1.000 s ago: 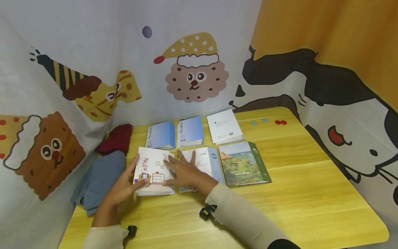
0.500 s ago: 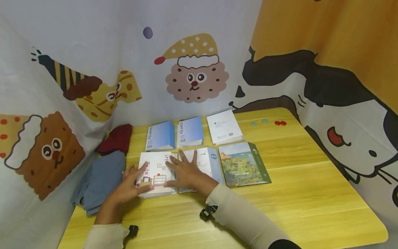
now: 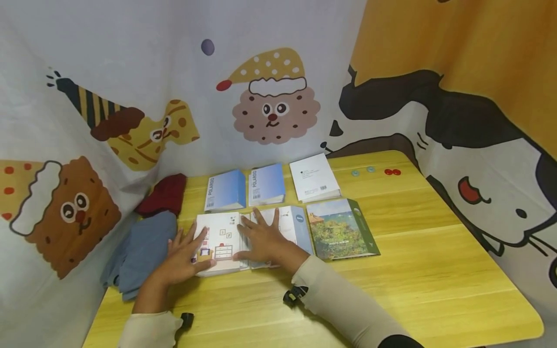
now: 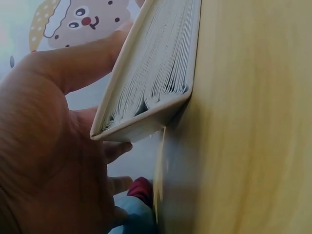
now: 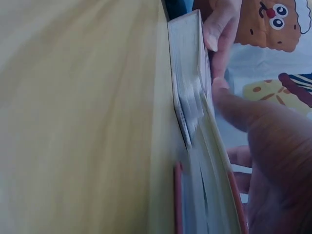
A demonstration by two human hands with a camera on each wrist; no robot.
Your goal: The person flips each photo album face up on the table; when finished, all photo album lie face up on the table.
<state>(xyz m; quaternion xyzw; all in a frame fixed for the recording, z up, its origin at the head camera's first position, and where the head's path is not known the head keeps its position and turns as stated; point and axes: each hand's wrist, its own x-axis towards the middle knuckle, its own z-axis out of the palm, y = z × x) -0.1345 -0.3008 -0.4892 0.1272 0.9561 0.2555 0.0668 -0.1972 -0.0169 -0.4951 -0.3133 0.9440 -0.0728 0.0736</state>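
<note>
A white photo album (image 3: 224, 239) with a printed room drawing lies at the left of the front row on the yellow table. My left hand (image 3: 184, 258) rests at its left edge, thumb on the cover, the other fingers spread along the side. In the left wrist view, the album's page edges (image 4: 156, 63) show beside my left hand (image 4: 58, 131). My right hand (image 3: 265, 241), fingers spread, rests across the album's right edge and a neighbouring album with a blue strip (image 3: 301, 227), which it partly hides. In the right wrist view, my right hand's (image 5: 278, 146) thumb touches the cover.
Behind lie two blue albums (image 3: 228, 188) and a white one (image 3: 314, 178). A green landscape album (image 3: 339, 229) is at the row's right end. Blue cloth (image 3: 143, 251) and dark red cloth (image 3: 165, 193) lie left. Small red (image 3: 392, 172) and pale blue pieces sit far right.
The white album has shifted slightly right and nearer, down against its neighbour. My left hand's fingers have moved up onto its left edge. My right hand has shifted slightly right.
</note>
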